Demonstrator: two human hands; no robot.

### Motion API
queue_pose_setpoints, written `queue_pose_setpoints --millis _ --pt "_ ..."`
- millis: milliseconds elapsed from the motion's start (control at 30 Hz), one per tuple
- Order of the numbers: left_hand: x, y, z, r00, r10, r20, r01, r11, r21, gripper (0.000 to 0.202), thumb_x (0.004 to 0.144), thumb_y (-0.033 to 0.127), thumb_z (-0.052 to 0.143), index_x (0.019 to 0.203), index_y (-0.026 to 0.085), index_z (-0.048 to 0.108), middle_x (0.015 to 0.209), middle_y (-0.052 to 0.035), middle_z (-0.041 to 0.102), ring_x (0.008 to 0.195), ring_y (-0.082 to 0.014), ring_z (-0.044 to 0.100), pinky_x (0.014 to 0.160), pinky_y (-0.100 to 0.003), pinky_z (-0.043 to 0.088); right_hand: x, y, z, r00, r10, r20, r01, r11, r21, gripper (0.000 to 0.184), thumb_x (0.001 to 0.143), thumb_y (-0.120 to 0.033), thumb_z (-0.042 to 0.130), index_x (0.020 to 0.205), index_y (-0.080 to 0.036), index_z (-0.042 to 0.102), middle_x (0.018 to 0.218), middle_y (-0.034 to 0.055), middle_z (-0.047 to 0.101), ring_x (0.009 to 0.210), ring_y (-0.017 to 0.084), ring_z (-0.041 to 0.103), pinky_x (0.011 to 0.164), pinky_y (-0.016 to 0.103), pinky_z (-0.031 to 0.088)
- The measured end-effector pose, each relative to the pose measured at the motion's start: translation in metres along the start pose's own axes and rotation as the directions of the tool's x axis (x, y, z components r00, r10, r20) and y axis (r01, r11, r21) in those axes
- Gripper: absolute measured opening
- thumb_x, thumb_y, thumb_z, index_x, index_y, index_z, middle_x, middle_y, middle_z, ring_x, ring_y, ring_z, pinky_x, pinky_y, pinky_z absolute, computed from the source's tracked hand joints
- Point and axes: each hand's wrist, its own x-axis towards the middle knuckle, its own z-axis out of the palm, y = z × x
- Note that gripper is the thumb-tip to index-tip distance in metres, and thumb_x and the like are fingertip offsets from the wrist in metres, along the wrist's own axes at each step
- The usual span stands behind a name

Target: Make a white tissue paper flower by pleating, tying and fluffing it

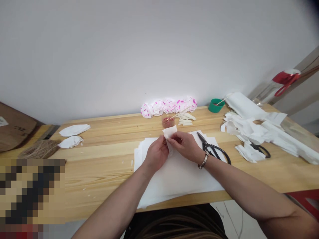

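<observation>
Closest on my feed, both forearms reach in over the near edge of the table [104,166], and under them lies a stack of white sheets [179,176], squared off roughly and overhanging that edge a little. Above the far part of the stack the left hand [156,155] and the right hand [185,144] meet, fingertips almost touching. Both are pinched onto a small folded paper [170,132], thumb against fingers on each side, and its top corner stands up clear of the knuckles. I read the paper as lifted just off the sheets, not lying on them. A bracelet [204,160] sits on the right wrist. Just right of that wrist, black scissors [214,149] lie partly on the stack with blades shut and pointing away. Farther right, a second pair [260,149] is half buried in a heap of white scraps [249,127]. Out to the left, well apart from the hands, I see twine [40,149] and two white wads [72,136]. Beyond the hands stands a small jar [168,121] with something reddish in it and a thin stick leaning out. Beside it lie pale strips [185,119]. At the back edge, against the wall, a row of white flowers [168,106] speckled pink sits left of a green cup [216,105].
</observation>
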Motion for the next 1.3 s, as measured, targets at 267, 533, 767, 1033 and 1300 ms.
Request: queue_pose_setpoints --millis 267,533,767,1033,1300 --pt "-0.0007 0.0003 0.0016 0.998 -0.01 0.057 0.01 1.0 -0.004 0.026 0.089 0.03 0.049 0.085 0.012 0.068 0.09 -0.0105 0.07 0.101 -0.0212 0.062 0.094 -0.034 0.046 0.0015 0.001 0.0 1.0 -0.008 -0.019 0.007 0.999 -0.038 0.03 0.086 -0.038 0.05 0.065 -0.017 0.054 0.059 -0.0024 0.054 0.056 0.009 0.044 0.055 0.023 0.034" --pt "-0.0018 -0.002 0.0025 0.996 0.033 0.081 -0.034 0.999 0.014 0.027 0.09 0.028 0.047 0.093 0.011 0.068 0.098 -0.0105 0.069 0.108 -0.0208 0.058 0.099 -0.033 0.04 0.0001 0.0 0.0002 1.0 0.015 0.002 -0.014 0.999 -0.035 0.02 0.083 -0.034 0.053 0.071 -0.018 0.057 0.066 0.0001 0.06 0.059 0.01 0.049 0.055 0.023 0.036" --pt "-0.0033 -0.0028 0.0021 0.996 0.016 0.093 -0.022 0.998 0.063 0.025 0.087 0.03 0.052 0.094 0.012 0.069 0.097 -0.0103 0.07 0.109 -0.0227 0.058 0.098 -0.035 0.04 -0.002 -0.0034 -0.0004 1.0 -0.002 -0.005 0.001 0.981 -0.196 0.02 0.083 -0.034 0.052 0.07 -0.018 0.052 0.064 -0.0001 0.058 0.056 0.01 0.045 0.054 0.024 0.031" --pt "-0.0022 -0.0028 -0.0046 0.993 0.06 0.1 -0.074 0.988 0.133 0.02 0.084 0.031 0.059 0.086 0.013 0.068 0.085 -0.0066 0.068 0.087 -0.0178 0.062 0.08 -0.029 0.047 -0.0008 -0.0007 -0.0012 0.999 -0.039 0.005 0.039 0.986 -0.162 0.016 0.081 -0.027 0.051 0.067 -0.018 0.051 0.062 -0.0016 0.055 0.055 0.009 0.042 0.055 0.023 0.03" --pt "-0.0046 0.0041 -0.0013 0.995 0.013 0.095 -0.029 0.984 0.176 0.018 0.082 0.029 0.061 0.089 0.013 0.068 0.085 -0.0072 0.069 0.083 -0.0164 0.063 0.077 -0.028 0.047 0.0014 0.0018 -0.0014 1.0 -0.025 0.007 0.025 1.0 -0.009 0.024 0.084 -0.028 0.049 0.062 -0.018 0.049 0.056 -0.0037 0.047 0.055 0.009 0.038 0.055 0.023 0.031"
